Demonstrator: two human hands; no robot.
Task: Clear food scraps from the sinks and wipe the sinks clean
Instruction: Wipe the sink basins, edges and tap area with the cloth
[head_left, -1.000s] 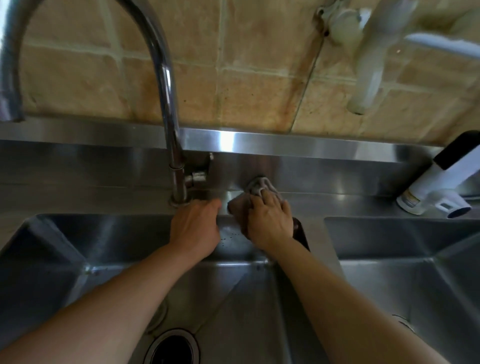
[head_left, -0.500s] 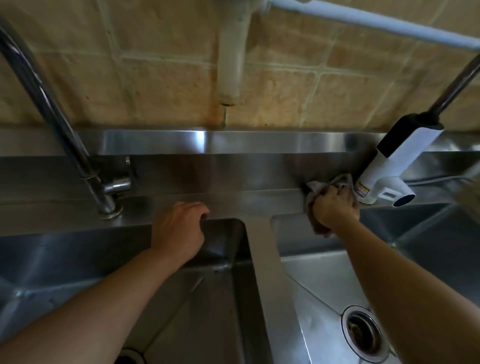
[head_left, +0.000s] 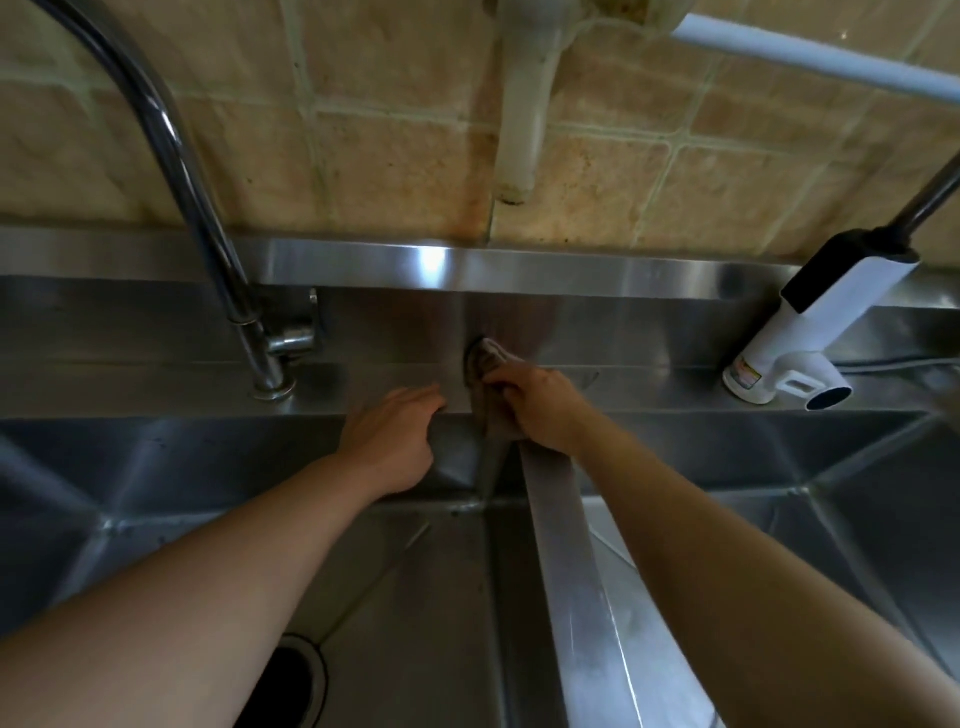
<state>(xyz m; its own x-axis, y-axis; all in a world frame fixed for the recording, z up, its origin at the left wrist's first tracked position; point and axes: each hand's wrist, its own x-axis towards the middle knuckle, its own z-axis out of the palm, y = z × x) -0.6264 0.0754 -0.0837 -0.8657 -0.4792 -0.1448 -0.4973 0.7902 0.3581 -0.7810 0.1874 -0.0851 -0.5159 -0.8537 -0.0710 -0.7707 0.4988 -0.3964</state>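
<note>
The right hand (head_left: 540, 410) is clenched around a grey cloth (head_left: 485, 384), pressing it onto the back ledge of the steel worktop (head_left: 649, 387) just where the divider (head_left: 566, 571) between the two sinks meets it; that looks like wiping the rim, not the basins. The left hand (head_left: 392, 434) grasps nothing: its fingers hook over the back edge of the left sink (head_left: 156, 467), probably to steady the person while leaning in. The chrome tap (head_left: 202, 208) stands just left of that hand, the white faucet heater (head_left: 810, 332) well off to the right. The left drain (head_left: 296, 675) is half covered by the forearm, and the right sink (head_left: 779, 493) is largely hidden, so I cannot tell whether scraps remain.
</note>
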